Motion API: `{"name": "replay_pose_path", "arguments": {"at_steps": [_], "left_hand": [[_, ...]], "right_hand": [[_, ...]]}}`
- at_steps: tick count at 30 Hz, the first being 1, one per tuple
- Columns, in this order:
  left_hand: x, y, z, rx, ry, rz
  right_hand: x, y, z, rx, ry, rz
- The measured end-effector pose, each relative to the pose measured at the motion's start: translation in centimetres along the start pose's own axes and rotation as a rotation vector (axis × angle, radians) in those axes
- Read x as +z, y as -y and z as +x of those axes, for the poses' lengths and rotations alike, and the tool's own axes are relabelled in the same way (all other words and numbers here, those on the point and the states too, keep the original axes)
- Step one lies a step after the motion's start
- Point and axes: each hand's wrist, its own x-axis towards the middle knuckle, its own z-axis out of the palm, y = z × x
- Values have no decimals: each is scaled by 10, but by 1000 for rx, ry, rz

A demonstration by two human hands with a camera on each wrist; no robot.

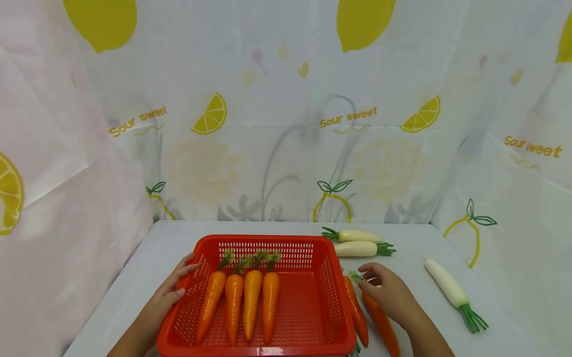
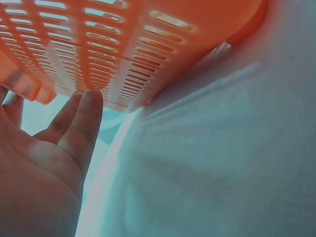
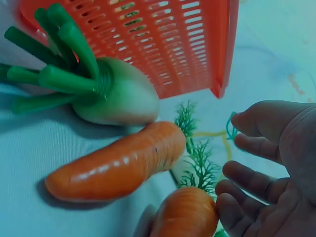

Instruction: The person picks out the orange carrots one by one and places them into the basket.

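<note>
Right hand (image 1: 389, 295) sits over two carrots (image 1: 355, 308) lying on the white table (image 1: 142, 273) just right of the red basket (image 1: 292, 351). The fingers (image 3: 244, 180) are loosely bent and spread a little, and the right wrist view shows a fingertip touching the top of the nearer carrot (image 3: 185, 215), nothing gripped. The other carrot (image 3: 116, 163) lies just beside it, leafy tops together, with a white radish (image 3: 118, 96) behind it by the basket wall (image 3: 163, 44).

Over to the left hand (image 1: 169, 298): it rests against the basket's left rim, thumb on the edge, fingers straight and relaxed. From the left wrist view the fingertips (image 2: 91, 98) meet the slotted wall (image 2: 94, 44) from outside.

Inside the basket, four carrots (image 1: 240, 303) lie side by side on its left half, green tops pointing away from the person. The right half of the basket floor is bare.

Further out, two white radishes (image 1: 356, 241) lie together behind the basket's far right corner, and a third white radish (image 1: 448, 288) lies well apart on the right. A lemon-print curtain (image 1: 284, 121) encloses the table.
</note>
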Motion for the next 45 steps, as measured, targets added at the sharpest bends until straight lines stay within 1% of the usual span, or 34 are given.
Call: {"name": "replay_pose_path", "arguments": {"at_steps": [3, 6, 11, 16, 21, 26, 34, 40, 45], "left_hand": [[0, 0, 1, -9, 0, -7], [0, 0, 0, -2, 6, -14], [0, 1, 0, 8, 13, -24], [0, 0, -1, -9, 2, -17], [1, 1, -2, -8, 7, -20], [0, 3, -2, 7, 16, -26], [0, 0, -2, -8, 14, -38], [0, -2, -2, -17, 10, -37], [0, -2, -1, -19, 5, -30]], "right_hand": [[-3, -6, 1, 13, -16, -23], [-6, -11, 2, 36, -26, -39], [-11, -18, 3, 72, -20, -71], [-12, -26, 3, 104, 25, -84], [-9, -32, 2, 121, 80, -63], [-5, -37, -2, 109, 108, -36], [-2, -41, -5, 84, 122, -1], [-2, -42, -8, 71, 123, -21], [-3, -44, -9, 85, 138, -11]]}}
